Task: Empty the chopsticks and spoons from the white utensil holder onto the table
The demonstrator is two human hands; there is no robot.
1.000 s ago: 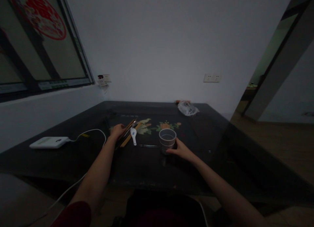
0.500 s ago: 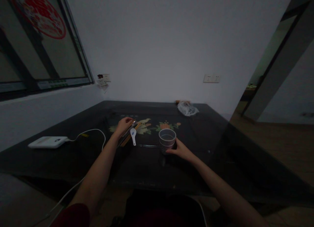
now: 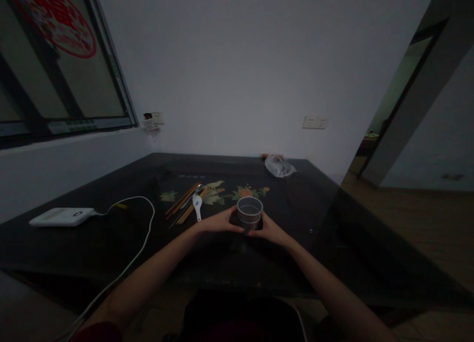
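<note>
A small clear cup [image 3: 250, 212] stands upright on the dark table [image 3: 296, 243] in front of me. My left hand [image 3: 219, 223] curls against its left side and my right hand [image 3: 269, 228] against its right, so both hands grip it. To the left of the cup lie several wooden chopsticks [image 3: 184, 200] and a white spoon [image 3: 197, 204], untouched. The light is dim.
A white box [image 3: 59, 216] with a white cable [image 3: 138, 218] sits at the table's left. A crumpled clear plastic bag [image 3: 278, 166] lies at the far edge by the wall. A floral pattern [image 3: 240, 191] marks the tabletop. A doorway opens at right.
My left hand has let go of the chopsticks and moved right to the cup. The chopsticks now lie on the table. My right hand has stayed on the cup.
</note>
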